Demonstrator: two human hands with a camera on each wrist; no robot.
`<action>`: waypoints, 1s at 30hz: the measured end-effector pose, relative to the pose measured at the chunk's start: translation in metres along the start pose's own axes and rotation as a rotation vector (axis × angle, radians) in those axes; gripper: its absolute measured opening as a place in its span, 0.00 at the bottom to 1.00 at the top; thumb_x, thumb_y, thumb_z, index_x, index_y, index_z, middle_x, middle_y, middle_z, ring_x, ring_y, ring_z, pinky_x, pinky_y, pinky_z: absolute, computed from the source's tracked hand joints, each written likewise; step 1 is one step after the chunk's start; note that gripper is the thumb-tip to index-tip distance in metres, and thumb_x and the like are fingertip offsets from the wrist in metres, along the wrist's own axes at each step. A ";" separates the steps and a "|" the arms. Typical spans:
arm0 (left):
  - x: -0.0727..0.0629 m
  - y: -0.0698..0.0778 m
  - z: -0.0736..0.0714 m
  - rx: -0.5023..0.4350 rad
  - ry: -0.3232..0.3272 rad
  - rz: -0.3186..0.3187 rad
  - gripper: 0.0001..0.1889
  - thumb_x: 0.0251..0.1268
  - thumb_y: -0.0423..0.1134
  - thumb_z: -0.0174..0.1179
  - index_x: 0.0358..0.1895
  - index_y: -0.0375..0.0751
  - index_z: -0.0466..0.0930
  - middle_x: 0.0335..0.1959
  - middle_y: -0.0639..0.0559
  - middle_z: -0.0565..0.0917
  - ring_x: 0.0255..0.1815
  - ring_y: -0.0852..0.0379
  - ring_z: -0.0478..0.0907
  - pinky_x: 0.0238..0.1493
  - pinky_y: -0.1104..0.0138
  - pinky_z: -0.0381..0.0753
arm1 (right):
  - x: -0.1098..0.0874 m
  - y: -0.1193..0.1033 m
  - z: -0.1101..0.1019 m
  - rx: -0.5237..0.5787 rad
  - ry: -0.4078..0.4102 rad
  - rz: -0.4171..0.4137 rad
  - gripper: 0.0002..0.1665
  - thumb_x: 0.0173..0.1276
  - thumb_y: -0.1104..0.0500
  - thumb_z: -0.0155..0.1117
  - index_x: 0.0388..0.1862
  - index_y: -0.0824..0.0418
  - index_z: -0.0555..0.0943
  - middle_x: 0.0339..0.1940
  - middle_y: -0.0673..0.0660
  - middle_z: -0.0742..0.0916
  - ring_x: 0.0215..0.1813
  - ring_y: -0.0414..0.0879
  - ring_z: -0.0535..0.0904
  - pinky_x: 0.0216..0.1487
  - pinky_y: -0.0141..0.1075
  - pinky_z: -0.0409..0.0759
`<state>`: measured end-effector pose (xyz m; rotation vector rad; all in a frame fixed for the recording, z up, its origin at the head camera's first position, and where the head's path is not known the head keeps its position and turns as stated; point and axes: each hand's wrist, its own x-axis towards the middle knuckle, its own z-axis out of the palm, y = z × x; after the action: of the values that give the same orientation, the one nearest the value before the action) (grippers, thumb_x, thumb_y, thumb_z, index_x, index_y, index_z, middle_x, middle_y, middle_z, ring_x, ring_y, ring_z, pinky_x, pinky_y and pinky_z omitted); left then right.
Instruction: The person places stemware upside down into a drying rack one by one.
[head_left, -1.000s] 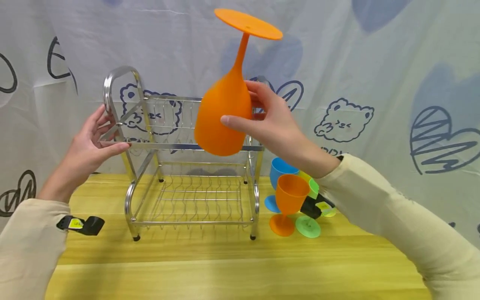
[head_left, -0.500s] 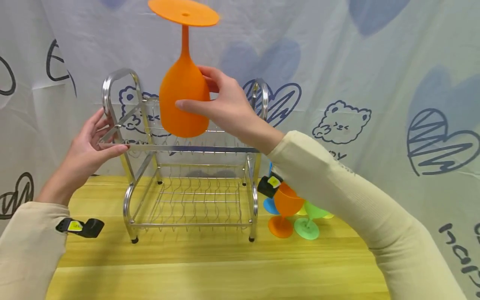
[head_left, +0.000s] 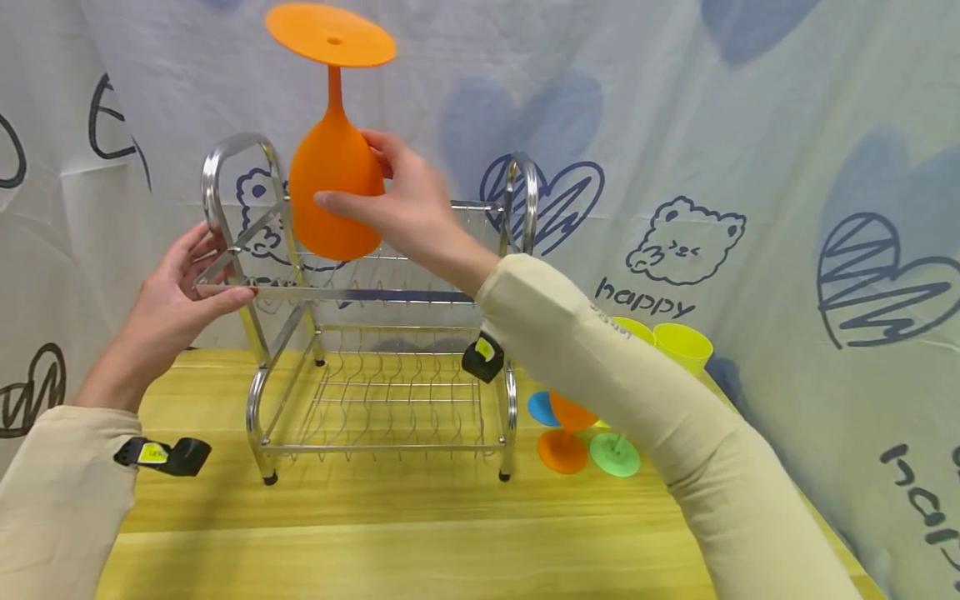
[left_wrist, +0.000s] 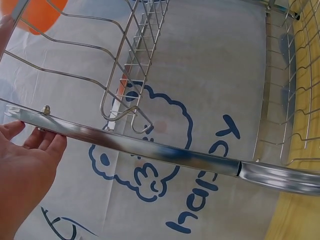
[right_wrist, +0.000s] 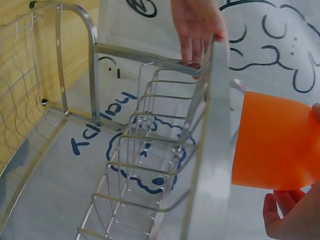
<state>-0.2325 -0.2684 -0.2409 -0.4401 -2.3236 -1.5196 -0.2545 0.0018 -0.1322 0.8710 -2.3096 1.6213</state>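
Your wooden table (head_left: pixel 420 542) bears a two-tier metal rack (head_left: pixel 382 447). Above its upper tier, toward the left, is an upside-down orange goblet (head_left: pixel 333 179); your right hand (head_left: pixel 416 200) grasps its bowl. Your left hand (head_left: pixel 176 287) grips the rack's left side. Partly hidden at right are another orange goblet (head_left: pixel 563 452) and a green goblet (head_left: pixel 615 456).

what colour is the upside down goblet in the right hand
The upside-down stemmed goblet is plain orange, seen best in the head view.

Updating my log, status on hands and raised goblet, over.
Left hand gripping rack. Right hand holding goblet upside down. Right sleeve partly hides other goblets.
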 end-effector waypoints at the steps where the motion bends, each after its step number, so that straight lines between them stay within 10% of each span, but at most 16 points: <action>1: 0.000 0.000 0.000 0.003 0.001 -0.001 0.44 0.67 0.29 0.59 0.78 0.51 0.41 0.76 0.40 0.50 0.74 0.44 0.53 0.60 0.75 0.70 | 0.002 0.001 0.003 -0.009 0.000 -0.001 0.45 0.56 0.55 0.76 0.71 0.56 0.66 0.58 0.50 0.78 0.53 0.40 0.76 0.48 0.27 0.78; 30: -0.003 0.000 0.001 0.011 0.012 -0.020 0.45 0.68 0.34 0.59 0.79 0.49 0.37 0.76 0.38 0.49 0.73 0.43 0.54 0.62 0.74 0.68 | 0.033 0.024 0.062 -0.276 -0.109 0.098 0.41 0.59 0.47 0.73 0.67 0.58 0.68 0.50 0.48 0.81 0.45 0.39 0.78 0.42 0.25 0.79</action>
<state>-0.2299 -0.2679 -0.2427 -0.4056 -2.3329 -1.5132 -0.2833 -0.0604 -0.1597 0.8120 -2.6076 1.2732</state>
